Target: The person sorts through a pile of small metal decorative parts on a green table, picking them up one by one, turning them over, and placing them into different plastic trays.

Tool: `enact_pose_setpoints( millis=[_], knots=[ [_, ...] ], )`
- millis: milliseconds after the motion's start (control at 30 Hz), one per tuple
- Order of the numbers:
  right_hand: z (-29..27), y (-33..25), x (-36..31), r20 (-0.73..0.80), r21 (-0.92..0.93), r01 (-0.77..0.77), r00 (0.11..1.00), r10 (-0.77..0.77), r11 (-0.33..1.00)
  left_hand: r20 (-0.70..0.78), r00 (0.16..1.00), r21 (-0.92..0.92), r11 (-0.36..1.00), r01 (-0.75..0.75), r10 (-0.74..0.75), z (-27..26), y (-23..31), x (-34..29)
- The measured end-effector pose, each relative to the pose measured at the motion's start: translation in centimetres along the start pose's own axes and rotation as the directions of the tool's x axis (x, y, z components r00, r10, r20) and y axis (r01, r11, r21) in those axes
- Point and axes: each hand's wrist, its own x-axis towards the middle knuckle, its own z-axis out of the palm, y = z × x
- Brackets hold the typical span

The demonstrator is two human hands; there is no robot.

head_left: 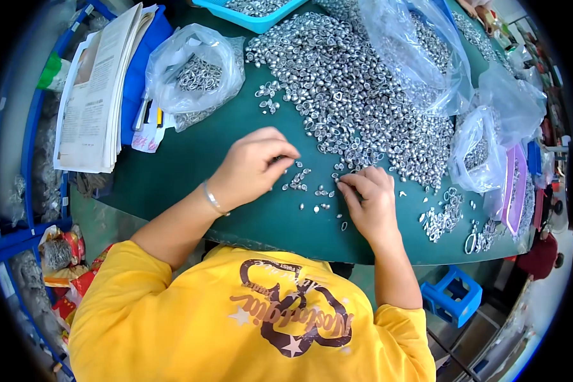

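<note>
A broad heap of small silver-grey metal pieces (369, 83), many shaped like oval rings, spreads over the green table (191, 159). My left hand (254, 167) hovers left of the heap's near edge, thumb and forefinger pinched close together. What those fingertips hold, if anything, is too small to make out. At the heap's near edge my right hand (370, 200) is curled, its thumb and forefinger closed at a small metal piece (337, 180). Between both hands lie several loose pieces (296, 181) in a small cluster. A bracelet circles my left wrist.
Left of the heap stand an open plastic bag (197, 44) of metal pieces and a stack of papers (95, 89). More bags (477, 149), a purple tray (514, 191) and a smaller pile (442, 216) lie to the right. A blue stool (452, 296) stands below the table edge.
</note>
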Motion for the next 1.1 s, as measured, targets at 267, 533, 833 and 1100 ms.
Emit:
enact_pose_setpoints(
  millis=[267,533,833,1100],
  knots=[
    [0.4,0.1,-0.4,0.016,0.399,-0.22,0.972,0.233,0.89,0.188,0.969,0.338,0.915,-0.219,0.162,1.7,-1.0,1.0],
    [0.0,0.6,0.1,0.169,0.471,-0.317,0.948,0.268,0.823,0.391,0.819,-0.79,0.304,0.533,-0.42,0.5,-0.3,1.2],
    [-0.6,2.1,0.5,0.399,0.875,-0.473,0.823,0.403,0.1,0.237,0.971,0.241,0.966,-0.089,0.03,2.9,-0.5,0.9],
    [0.5,1.2,1.5,-0.022,0.061,0.007,1.0,-0.006,0.998,0.428,0.744,-0.322,0.683,0.656,-0.513,2.0,1.4,2.8]
  ],
)
